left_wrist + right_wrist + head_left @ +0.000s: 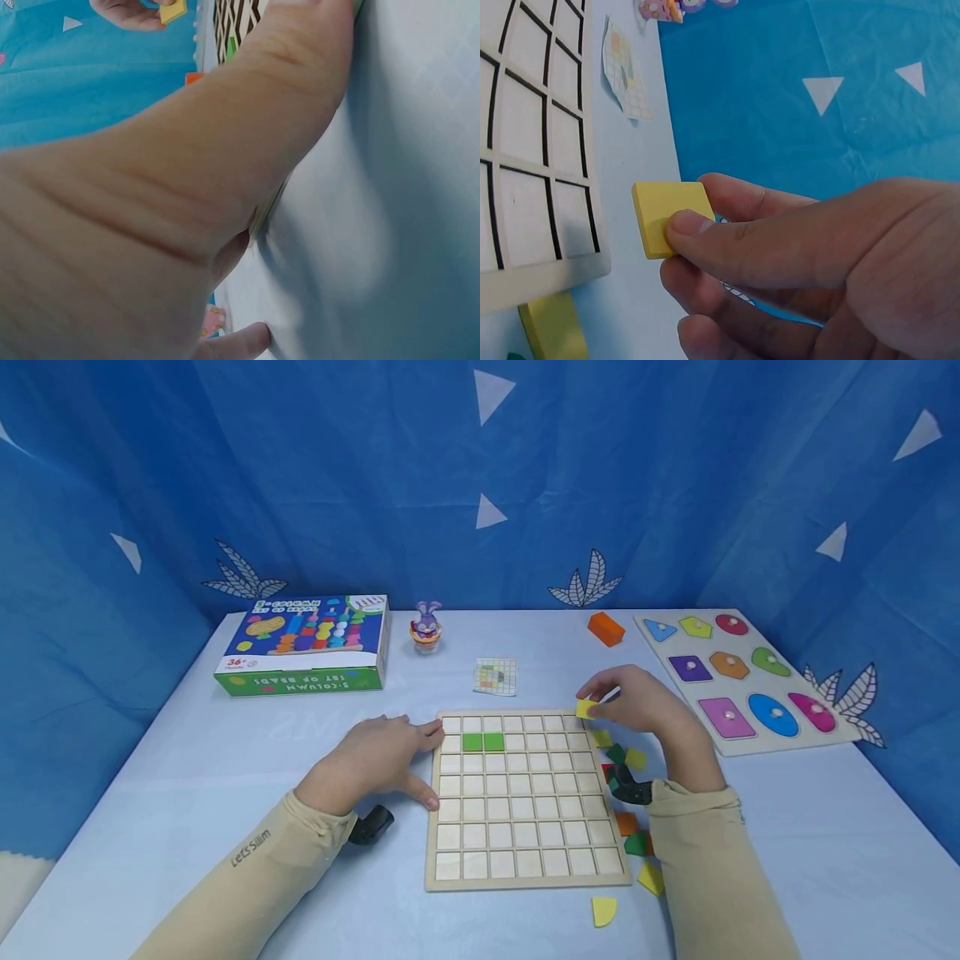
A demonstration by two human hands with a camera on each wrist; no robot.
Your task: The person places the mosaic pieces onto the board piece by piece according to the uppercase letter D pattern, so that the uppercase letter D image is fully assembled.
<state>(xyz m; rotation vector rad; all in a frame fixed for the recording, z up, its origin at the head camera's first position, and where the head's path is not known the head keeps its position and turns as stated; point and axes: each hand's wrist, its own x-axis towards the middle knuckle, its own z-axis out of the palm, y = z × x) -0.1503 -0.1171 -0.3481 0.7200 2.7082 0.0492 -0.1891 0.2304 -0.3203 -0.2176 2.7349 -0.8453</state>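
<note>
A wooden grid board [430,860] lies in the middle of the table, with two green square tiles [472,742] in neighbouring cells of its second row. My right hand [637,700] pinches a yellow square tile [676,214] between thumb and fingers, held above the board's far right corner. My left hand [378,756] rests at the board's left edge, fingers spread, the thumb and fingertips touching the rim. In the left wrist view the left thumb [292,67] hides much of the board.
Loose yellow, green, red and orange tiles [636,759] lie along the board's right side; a yellow quarter-round tile [603,911] lies in front. Behind are a small pattern card [495,677], a bunny figure [426,627], a bead-set box [300,647], an orange block [606,629] and a shape puzzle [738,681].
</note>
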